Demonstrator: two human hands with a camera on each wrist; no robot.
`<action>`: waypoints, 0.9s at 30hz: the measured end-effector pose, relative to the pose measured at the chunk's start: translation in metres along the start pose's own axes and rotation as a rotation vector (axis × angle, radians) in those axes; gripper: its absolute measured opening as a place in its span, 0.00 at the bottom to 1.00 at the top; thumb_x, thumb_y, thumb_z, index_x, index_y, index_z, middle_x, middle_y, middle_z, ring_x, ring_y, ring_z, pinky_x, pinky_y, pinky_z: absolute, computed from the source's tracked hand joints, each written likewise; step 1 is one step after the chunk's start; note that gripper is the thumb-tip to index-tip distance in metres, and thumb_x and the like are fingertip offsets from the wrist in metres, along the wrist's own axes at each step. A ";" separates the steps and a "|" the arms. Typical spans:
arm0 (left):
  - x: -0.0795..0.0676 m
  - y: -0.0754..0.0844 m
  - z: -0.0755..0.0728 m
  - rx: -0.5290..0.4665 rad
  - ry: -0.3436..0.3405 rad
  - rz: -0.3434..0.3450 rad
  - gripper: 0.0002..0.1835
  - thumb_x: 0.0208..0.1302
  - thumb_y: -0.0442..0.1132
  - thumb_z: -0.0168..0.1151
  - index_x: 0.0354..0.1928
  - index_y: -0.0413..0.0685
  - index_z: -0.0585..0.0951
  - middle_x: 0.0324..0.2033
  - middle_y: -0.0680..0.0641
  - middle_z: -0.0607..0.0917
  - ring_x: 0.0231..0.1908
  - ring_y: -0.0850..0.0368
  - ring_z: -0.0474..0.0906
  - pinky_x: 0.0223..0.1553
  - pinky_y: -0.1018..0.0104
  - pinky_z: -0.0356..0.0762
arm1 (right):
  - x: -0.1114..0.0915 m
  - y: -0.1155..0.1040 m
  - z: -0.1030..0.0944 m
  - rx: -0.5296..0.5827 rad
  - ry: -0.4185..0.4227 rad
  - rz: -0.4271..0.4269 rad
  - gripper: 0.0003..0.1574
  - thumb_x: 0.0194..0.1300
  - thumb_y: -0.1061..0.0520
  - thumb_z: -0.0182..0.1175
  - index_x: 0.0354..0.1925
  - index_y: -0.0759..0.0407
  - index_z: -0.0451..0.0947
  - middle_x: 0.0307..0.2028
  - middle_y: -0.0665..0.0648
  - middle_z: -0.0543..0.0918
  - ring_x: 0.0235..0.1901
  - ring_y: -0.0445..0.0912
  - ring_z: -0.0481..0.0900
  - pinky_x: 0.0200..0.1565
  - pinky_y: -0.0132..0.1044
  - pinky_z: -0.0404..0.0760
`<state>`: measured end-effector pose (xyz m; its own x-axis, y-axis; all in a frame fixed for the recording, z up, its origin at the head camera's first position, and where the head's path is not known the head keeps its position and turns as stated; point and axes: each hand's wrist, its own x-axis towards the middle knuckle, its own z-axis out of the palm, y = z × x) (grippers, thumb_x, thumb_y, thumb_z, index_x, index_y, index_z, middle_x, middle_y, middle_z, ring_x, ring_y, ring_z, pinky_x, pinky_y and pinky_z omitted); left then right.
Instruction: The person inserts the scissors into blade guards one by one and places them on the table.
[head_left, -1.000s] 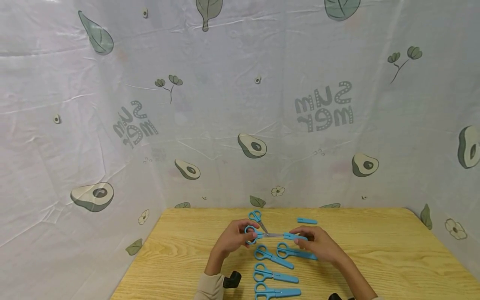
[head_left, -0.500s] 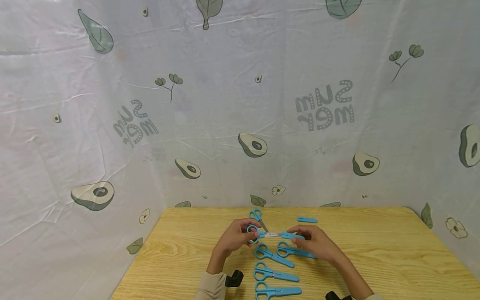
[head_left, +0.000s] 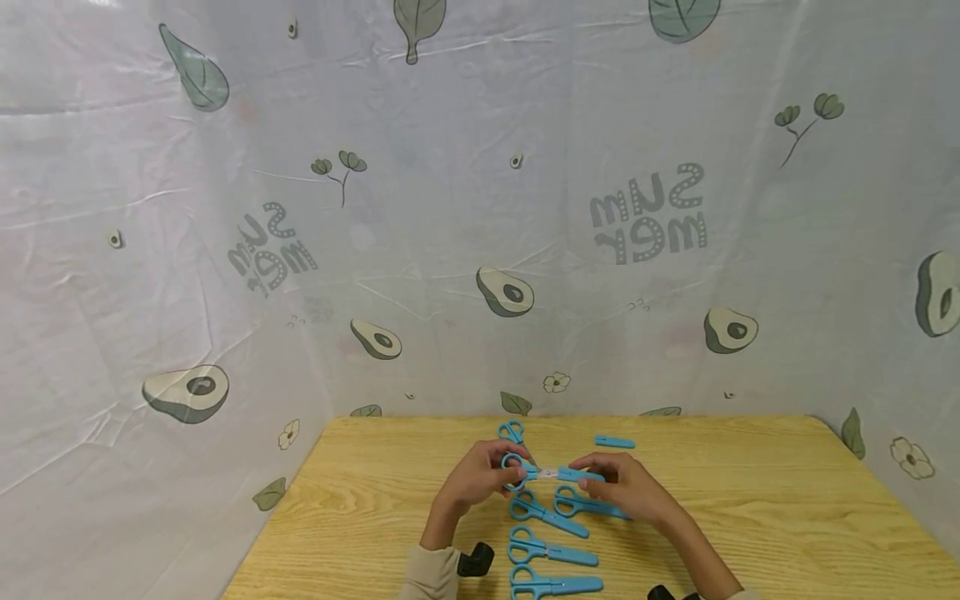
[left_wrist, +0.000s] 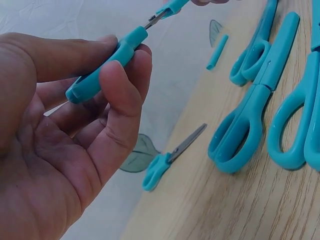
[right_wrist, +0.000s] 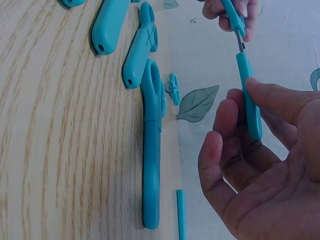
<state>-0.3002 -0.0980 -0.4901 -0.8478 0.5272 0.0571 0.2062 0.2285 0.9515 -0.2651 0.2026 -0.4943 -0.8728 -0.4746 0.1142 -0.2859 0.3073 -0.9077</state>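
Observation:
My left hand (head_left: 477,479) pinches the blue handles of a pair of scissors (left_wrist: 90,85) between thumb and fingers. From the other side, my right hand (head_left: 626,483) grips a blue blade cover (right_wrist: 250,105) by its sides. In the head view the blades run into the cover's mouth, and a short stretch of metal (head_left: 548,473) shows between cover and handles. Both hands hold these above the table. Behind the left hand lies another pair of scissors (left_wrist: 157,170) with bare blades. A loose blue blade cover (head_left: 615,442) lies farther back on the right.
Several covered blue scissors lie below the hands: one pair (head_left: 592,505) near the right hand, others (head_left: 551,515) in a column toward the front. The wooden table (head_left: 750,517) meets a patterned curtain (head_left: 450,208) at the back.
The scissor blades have slid deeper into the cover, so less metal shows. My left hand has moved slightly right and my right hand slightly left. The scissors on the table stay put.

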 end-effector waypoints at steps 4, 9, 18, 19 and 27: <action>0.001 0.000 0.002 -0.020 -0.007 -0.012 0.15 0.77 0.32 0.64 0.61 0.35 0.84 0.35 0.53 0.84 0.33 0.59 0.84 0.36 0.58 0.90 | 0.000 -0.002 0.001 0.003 0.002 0.002 0.22 0.81 0.56 0.62 0.65 0.67 0.81 0.56 0.71 0.85 0.41 0.46 0.87 0.41 0.37 0.87; 0.001 0.002 0.004 -0.039 -0.015 -0.024 0.16 0.77 0.31 0.64 0.61 0.33 0.83 0.35 0.52 0.85 0.33 0.59 0.84 0.36 0.59 0.88 | -0.001 -0.004 0.002 0.026 -0.010 -0.023 0.23 0.81 0.58 0.61 0.65 0.71 0.79 0.60 0.74 0.82 0.45 0.47 0.89 0.44 0.39 0.89; 0.001 0.003 0.004 -0.056 -0.020 -0.024 0.15 0.76 0.31 0.65 0.61 0.34 0.83 0.35 0.53 0.86 0.34 0.57 0.86 0.35 0.62 0.88 | 0.001 -0.001 0.003 0.033 -0.024 -0.037 0.24 0.82 0.57 0.59 0.66 0.73 0.78 0.61 0.76 0.81 0.47 0.46 0.89 0.45 0.38 0.89; 0.001 0.003 0.004 -0.061 -0.019 -0.027 0.14 0.76 0.31 0.65 0.60 0.35 0.84 0.35 0.53 0.86 0.35 0.57 0.86 0.35 0.62 0.88 | 0.001 0.000 0.003 0.038 -0.026 -0.039 0.25 0.82 0.57 0.60 0.66 0.73 0.78 0.62 0.77 0.80 0.48 0.47 0.89 0.46 0.38 0.89; 0.001 0.001 0.005 -0.080 -0.011 -0.032 0.13 0.75 0.30 0.66 0.57 0.44 0.86 0.35 0.53 0.86 0.36 0.54 0.89 0.34 0.64 0.88 | 0.003 0.001 0.004 0.041 -0.025 -0.039 0.24 0.82 0.57 0.60 0.66 0.71 0.78 0.60 0.74 0.82 0.43 0.50 0.87 0.43 0.39 0.88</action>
<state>-0.2984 -0.0938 -0.4908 -0.8476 0.5302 0.0236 0.1395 0.1797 0.9738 -0.2659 0.1982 -0.4967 -0.8508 -0.5065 0.1400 -0.3024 0.2540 -0.9187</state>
